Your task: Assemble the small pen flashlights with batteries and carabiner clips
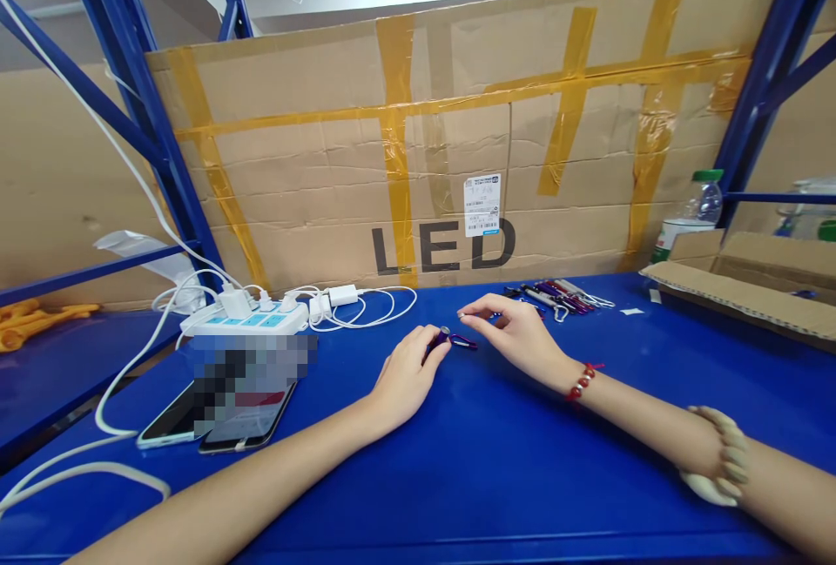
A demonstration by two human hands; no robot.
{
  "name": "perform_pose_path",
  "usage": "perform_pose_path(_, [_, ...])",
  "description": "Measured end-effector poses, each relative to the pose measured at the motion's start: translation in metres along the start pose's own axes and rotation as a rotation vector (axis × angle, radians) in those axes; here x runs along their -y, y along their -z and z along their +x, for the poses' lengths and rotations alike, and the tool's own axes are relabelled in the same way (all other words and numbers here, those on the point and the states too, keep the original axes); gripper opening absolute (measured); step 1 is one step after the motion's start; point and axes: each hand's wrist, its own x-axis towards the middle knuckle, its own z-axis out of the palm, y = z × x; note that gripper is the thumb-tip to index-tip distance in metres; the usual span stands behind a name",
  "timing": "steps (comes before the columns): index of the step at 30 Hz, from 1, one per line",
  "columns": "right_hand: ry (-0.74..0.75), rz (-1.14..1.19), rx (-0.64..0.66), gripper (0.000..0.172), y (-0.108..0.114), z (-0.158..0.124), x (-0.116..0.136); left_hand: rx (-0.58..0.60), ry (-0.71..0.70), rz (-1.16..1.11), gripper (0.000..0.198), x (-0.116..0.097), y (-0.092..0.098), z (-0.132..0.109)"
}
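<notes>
Near the middle of the blue table, my left hand (408,373) is closed around a small dark purple cylinder, which looks like a mini flashlight (444,334). A purple carabiner clip (464,342) sticks out from its end toward the right. Just right of it, my right hand (515,330) is raised slightly, thumb and forefinger pinched on a tiny pale piece (461,315) too small to name. Behind my right hand lies a pile of similar slim metal flashlights with clips (565,295), in purple, red, black and silver, partly hidden by my fingers.
At left, two phones (252,413) lie by a white power strip (245,319) with plugs and tangled white cables (385,308). An open cardboard box (751,286) and a green-capped bottle (692,217) stand right. A taped cardboard wall (326,173) closes the back, between blue posts.
</notes>
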Motion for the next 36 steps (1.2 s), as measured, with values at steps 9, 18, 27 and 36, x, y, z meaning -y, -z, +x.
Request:
perform_pose_path(9, [0.098,0.110,0.108,0.017,-0.004,-0.007,0.014,0.034,-0.003,0.064,0.020,0.000,0.001,0.000])
perform_pose_path(18, [0.219,-0.002,0.180,0.016,-0.003,-0.009,0.010,0.039,-0.018,0.057,0.022,0.001,0.001,0.000])
perform_pose_path(27, [0.113,-0.308,0.175,0.025,0.004,-0.004,0.001,-0.024,0.058,0.025,0.021,-0.001,0.000,-0.001])
perform_pose_path(36, [0.006,-0.716,0.365,0.026,0.010,0.003,-0.037,-0.007,0.082,0.019,0.020,-0.006,0.003,-0.001])
